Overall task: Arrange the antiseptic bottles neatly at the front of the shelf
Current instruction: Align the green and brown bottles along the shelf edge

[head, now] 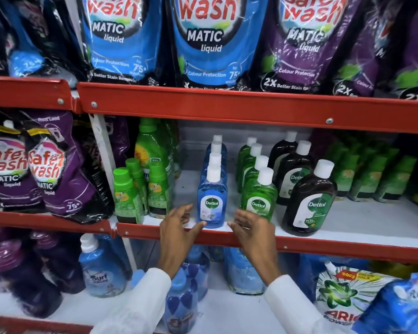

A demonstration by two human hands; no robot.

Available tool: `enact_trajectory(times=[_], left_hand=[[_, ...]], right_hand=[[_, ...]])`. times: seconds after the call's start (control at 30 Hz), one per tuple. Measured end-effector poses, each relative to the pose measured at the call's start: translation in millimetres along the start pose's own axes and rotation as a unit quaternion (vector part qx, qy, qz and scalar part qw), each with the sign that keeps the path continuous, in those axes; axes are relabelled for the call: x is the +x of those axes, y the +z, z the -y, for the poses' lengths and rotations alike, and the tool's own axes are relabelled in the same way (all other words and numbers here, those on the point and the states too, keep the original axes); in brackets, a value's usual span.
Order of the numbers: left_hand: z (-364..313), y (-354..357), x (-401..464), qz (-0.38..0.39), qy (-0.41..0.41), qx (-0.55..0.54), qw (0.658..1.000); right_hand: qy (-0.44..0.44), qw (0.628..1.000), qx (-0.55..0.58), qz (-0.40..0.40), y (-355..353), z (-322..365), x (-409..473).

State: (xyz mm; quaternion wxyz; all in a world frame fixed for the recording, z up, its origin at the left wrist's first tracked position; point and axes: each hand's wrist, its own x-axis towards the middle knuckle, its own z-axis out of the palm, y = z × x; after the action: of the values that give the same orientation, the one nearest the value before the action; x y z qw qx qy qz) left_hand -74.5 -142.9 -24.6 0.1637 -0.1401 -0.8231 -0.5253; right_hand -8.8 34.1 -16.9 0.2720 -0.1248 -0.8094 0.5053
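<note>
- red metal shelf (155,231) edge crosses the middle of the frame, with a white shelf floor behind it.
- at centre frame three rows of white-capped dettol antiseptic bottles run from front to back, side by side.
- blue dettol bottle (211,201) leads the left row, standing upright at the shelf's front edge, with more blue bottles lined up behind it.
- green dettol bottle (260,201) leads the middle row, just beside the blue one, its lower part hidden by a hand.
- brown dettol bottle (310,203) leads the right row, larger than the others, standing slightly back from the edge.
- left hand (176,227), in a white sleeve, sits lower centre, fingers spread and open, thumb tip touching or almost touching the blue bottle's base.
- right hand (251,229), also white-sleeved, is open with fingers together, just right of the blue bottle and in front of the green one; neither hand grips anything.
- green-capped bottles (127,196) stand centre left.
- safewash pouches (210,42) in blue and purple fill the upper frame.
- blue surf bottle (101,273) sits lower left, an ariel pack (340,295) lower right.
</note>
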Motion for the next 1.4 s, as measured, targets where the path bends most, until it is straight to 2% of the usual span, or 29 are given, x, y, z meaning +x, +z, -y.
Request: enact_trajectory(times=[0.07, 0.1, 0.2, 0.27, 0.37, 0.47, 0.6, 1.0, 1.07, 1.13, 1.2, 1.27, 1.33, 1.4], left_hand=[[-18.7, 3.9, -25.3, -0.075, 0.073, 0.011, 0.994], [-30.0, 10.7, -37.4, -0.084, 0.11, 0.003, 0.99], [-51.5, 45.4, -54.6, -0.016, 0.151, -0.013, 0.988], [-56.5, 69.8, -50.3, 0.04, 0.129, 0.032, 0.99], [-67.8, 89.9, -37.2, 0.105, 0.099, 0.082, 0.986], [-77.1, 96.3, -23.8, 0.13, 0.07, 0.079, 0.986], [-72.2, 100.5, -13.5, 0.15, 0.044, 0.062, 0.986], [-61.4, 108.0, -18.0, 0.107, 0.058, 0.037, 0.992], [-60.5, 107.3, -19.1, 0.116, 0.053, 0.039, 0.991], [-61.9, 106.1, -24.5, 0.09, 0.054, 0.058, 0.993], [-70.8, 103.8, -36.4, 0.005, 0.078, 0.069, 0.995], [-92.6, 104.5, -50.8, -0.073, 0.135, 0.038, 0.987], [-115.1, 115.0, -62.2, -0.085, 0.162, 0.002, 0.983], [-124.7, 133.3, -66.0, -0.038, 0.152, -0.013, 0.988]], right_hand=[[0.018, 0.995, 0.063, -0.072, -20.4, -5.3, -10.0], [0.021, 0.99, 0.085, -0.113, -31.2, -8.6, -12.6], [0.019, 0.978, 0.081, -0.193, -54.0, -16.7, -13.7], [0.025, 0.981, 0.054, -0.183, -57.6, -23.3, -9.2], [0.024, 0.992, 0.006, -0.123, -57.6, -31.3, 1.7], [0.02, 0.996, -0.019, -0.087, -57.4, -35.4, 10.8], [0.007, 0.995, -0.044, -0.084, -62.0, -35.9, 14.7], [0.001, 0.995, -0.061, -0.079, -68.4, -36.6, 19.3], [0.003, 0.996, -0.041, -0.074, -68.9, -35.9, 17.4], [0.003, 0.997, -0.012, -0.075, -74.4, -34.9, 11.8], [-0.002, 0.994, 0.012, -0.109, -87.5, -34.9, 3.9], [-0.023, 0.983, 0.028, -0.179, -107.0, -36.3, -2.5], [-0.046, 0.967, 0.026, -0.249, -127.7, -40.4, -1.9], [-0.043, 0.96, 0.011, -0.277, -146.2, -49.2, 8.8]])
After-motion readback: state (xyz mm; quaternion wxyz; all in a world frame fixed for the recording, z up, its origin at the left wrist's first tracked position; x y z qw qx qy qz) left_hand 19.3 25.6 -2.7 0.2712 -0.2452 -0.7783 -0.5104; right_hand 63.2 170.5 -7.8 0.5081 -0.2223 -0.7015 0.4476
